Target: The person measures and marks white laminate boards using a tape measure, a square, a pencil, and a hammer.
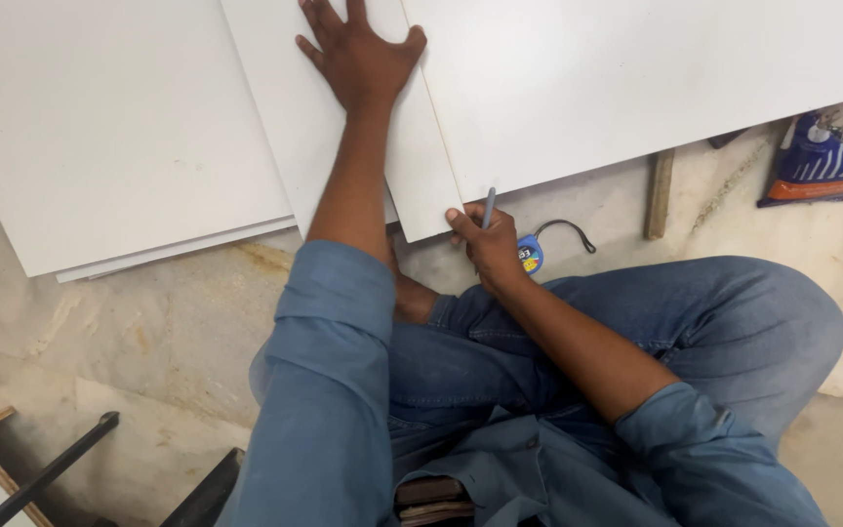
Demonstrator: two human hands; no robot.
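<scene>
My left hand (358,54) lies flat, fingers spread, on a narrow white board (319,146) at the top of the view. My right hand (485,244) grips a grey pencil (488,207) upright at the near corner of that board, its thumb touching the board's edge. A blue and yellow tape measure (531,256) with a black loop strap lies on the floor just right of my right hand. I sit on the floor in blue jeans and a blue shirt.
A large white panel (100,127) lies to the left and another (617,78) to the right of the narrow board. A wooden-handled tool (659,193) and a blue packet (824,154) lie at right. A black rod (46,473) and a wood-edged board sit bottom left.
</scene>
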